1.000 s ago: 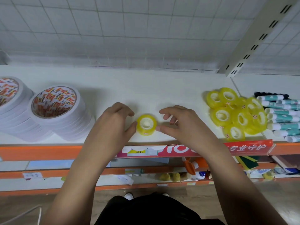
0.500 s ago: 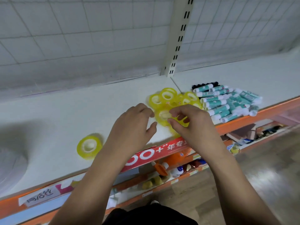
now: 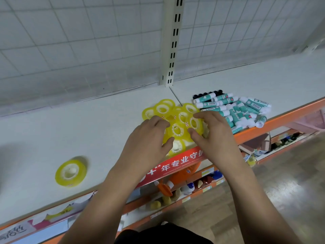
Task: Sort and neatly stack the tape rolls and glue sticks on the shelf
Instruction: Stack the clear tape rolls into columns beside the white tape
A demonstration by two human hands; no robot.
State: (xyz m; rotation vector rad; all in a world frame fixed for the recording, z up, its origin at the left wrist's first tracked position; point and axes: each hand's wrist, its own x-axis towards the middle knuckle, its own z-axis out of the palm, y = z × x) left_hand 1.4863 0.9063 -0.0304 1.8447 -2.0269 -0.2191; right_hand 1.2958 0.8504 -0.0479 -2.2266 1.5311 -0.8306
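As both forearms reach forward, left hand (image 3: 146, 138) rests on the yellow clear-tape roll pile (image 3: 173, 118), grip unclear; right hand (image 3: 213, 136) pinches one yellow roll (image 3: 198, 127) at its ten o'clock

A slotted upright (image 3: 173, 41) stands behind; orange bottles (image 3: 184, 174), perhaps, sit lower down

The left hand (image 3: 147, 140), right hand (image 3: 212, 136) and both forearms (image 3: 105, 191) are bare; a black garment (image 3: 163, 235) covers the torso.
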